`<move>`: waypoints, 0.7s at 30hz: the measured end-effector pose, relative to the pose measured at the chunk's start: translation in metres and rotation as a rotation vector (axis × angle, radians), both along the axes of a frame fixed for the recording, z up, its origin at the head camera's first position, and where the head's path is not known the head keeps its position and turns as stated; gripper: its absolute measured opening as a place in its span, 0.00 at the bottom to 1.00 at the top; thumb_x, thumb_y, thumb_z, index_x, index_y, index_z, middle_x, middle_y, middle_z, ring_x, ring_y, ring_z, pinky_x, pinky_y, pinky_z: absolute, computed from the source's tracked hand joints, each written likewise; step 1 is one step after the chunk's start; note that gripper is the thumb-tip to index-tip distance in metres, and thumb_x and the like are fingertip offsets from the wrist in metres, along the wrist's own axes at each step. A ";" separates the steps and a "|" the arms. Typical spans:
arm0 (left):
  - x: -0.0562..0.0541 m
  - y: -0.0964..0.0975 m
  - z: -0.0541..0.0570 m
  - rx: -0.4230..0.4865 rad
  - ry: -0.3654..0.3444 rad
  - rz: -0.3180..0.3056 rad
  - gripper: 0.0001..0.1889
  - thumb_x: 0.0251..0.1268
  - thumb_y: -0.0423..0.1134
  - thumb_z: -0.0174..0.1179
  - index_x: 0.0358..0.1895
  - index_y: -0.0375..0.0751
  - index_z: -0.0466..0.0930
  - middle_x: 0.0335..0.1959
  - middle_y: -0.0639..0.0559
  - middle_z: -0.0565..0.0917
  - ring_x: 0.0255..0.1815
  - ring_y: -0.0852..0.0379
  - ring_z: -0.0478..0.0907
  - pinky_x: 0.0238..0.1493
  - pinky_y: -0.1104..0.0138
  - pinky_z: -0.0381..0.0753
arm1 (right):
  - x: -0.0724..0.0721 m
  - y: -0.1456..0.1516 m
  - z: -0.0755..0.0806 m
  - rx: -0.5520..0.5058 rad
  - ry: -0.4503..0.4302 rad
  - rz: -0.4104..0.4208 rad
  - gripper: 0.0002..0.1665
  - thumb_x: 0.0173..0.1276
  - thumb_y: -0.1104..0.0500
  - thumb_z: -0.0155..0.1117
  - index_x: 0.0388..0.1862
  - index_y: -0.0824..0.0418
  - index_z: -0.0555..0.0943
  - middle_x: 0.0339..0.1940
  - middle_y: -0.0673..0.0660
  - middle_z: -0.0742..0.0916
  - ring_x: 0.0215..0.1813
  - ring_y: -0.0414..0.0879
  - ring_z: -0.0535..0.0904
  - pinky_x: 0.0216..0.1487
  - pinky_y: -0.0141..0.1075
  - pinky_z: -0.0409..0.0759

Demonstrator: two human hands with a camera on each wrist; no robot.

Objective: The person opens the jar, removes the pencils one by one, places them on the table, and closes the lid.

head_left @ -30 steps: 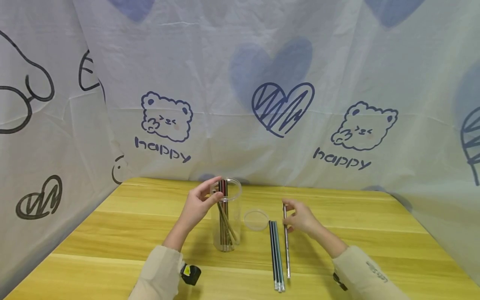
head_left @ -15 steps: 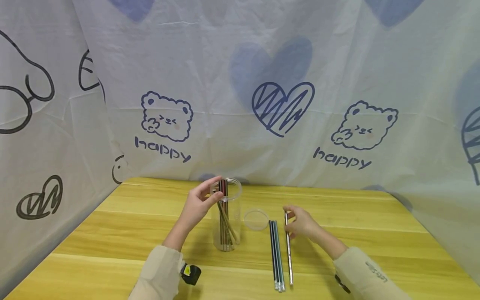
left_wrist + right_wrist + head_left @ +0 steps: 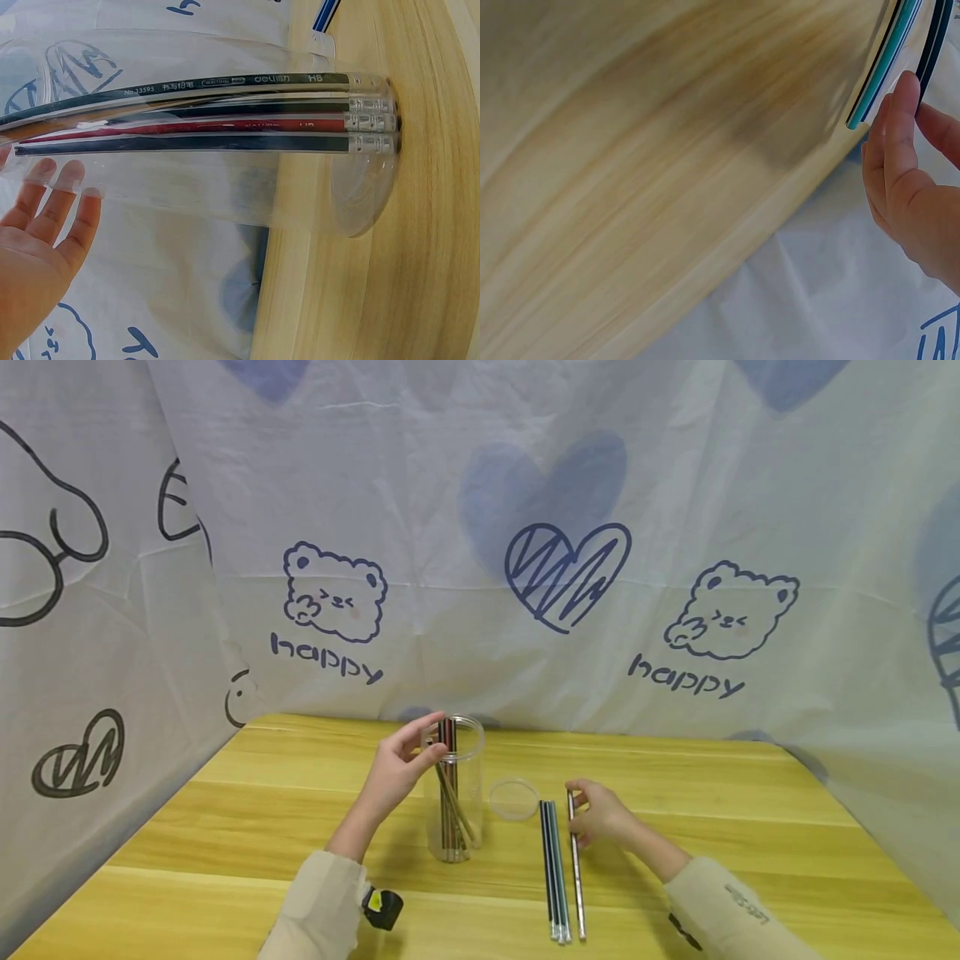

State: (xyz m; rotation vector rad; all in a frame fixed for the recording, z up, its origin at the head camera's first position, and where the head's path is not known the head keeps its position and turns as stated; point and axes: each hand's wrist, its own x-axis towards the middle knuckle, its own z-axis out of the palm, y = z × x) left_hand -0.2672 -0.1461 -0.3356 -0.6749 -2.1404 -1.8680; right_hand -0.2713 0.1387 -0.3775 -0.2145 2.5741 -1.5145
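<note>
My left hand [image 3: 397, 768] holds a tall clear plastic jar [image 3: 474, 793] near its rim, thumb and fingers around the near-left side. Inside, several pencils [image 3: 262, 124], black and dark red with eraser ends down, lean against the wall in the left wrist view. My right hand [image 3: 602, 817] pinches one dark pencil [image 3: 577, 885] near its upper end, between thumb and fingertips. That pencil slants close over the table, eraser end towards me. To its left lies a row of pencils [image 3: 556, 877], dark blue and teal, side by side with their eraser ends towards me.
A round clear lid [image 3: 513, 800] lies on the wooden table [image 3: 712, 835] between the jar and the row of pencils. A white printed cloth [image 3: 450, 568] hangs behind the table's far edge and along both sides.
My right hand has drawn the pencil towards me, bringing its eraser end about level with those of the row beside it. My left hand and the jar have stayed put.
</note>
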 end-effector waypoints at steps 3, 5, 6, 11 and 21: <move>0.000 0.000 0.000 0.000 0.004 0.000 0.24 0.60 0.39 0.57 0.60 0.40 0.67 0.60 0.43 0.68 0.50 0.46 0.73 0.49 0.61 0.73 | 0.001 -0.001 0.000 0.005 -0.004 0.006 0.38 0.46 0.82 0.56 0.60 0.77 0.59 0.38 0.68 0.73 0.17 0.47 0.73 0.20 0.40 0.79; 0.000 0.000 0.001 0.000 0.005 -0.001 0.24 0.60 0.39 0.58 0.60 0.40 0.67 0.60 0.43 0.68 0.50 0.46 0.74 0.49 0.61 0.73 | 0.001 -0.002 0.000 0.000 -0.008 0.008 0.39 0.45 0.83 0.56 0.60 0.78 0.59 0.38 0.68 0.73 0.17 0.47 0.73 0.21 0.40 0.79; 0.000 0.000 0.001 0.000 0.007 -0.001 0.24 0.60 0.39 0.58 0.60 0.40 0.67 0.60 0.43 0.68 0.50 0.46 0.74 0.49 0.61 0.73 | 0.001 -0.002 0.000 -0.002 -0.009 0.011 0.39 0.45 0.83 0.56 0.60 0.78 0.59 0.38 0.68 0.73 0.18 0.47 0.74 0.21 0.40 0.79; 0.000 0.000 0.001 0.000 0.010 -0.003 0.24 0.60 0.40 0.57 0.60 0.39 0.67 0.60 0.43 0.68 0.51 0.46 0.73 0.49 0.61 0.73 | 0.001 -0.004 -0.003 0.012 -0.011 0.007 0.39 0.43 0.83 0.57 0.58 0.79 0.60 0.36 0.67 0.74 0.17 0.47 0.74 0.20 0.39 0.79; 0.001 0.000 0.001 0.000 0.000 0.004 0.24 0.60 0.39 0.57 0.60 0.39 0.67 0.60 0.42 0.69 0.50 0.46 0.74 0.49 0.61 0.73 | -0.003 -0.008 -0.010 0.029 -0.039 0.001 0.38 0.42 0.85 0.59 0.56 0.79 0.61 0.34 0.65 0.73 0.17 0.48 0.74 0.19 0.37 0.79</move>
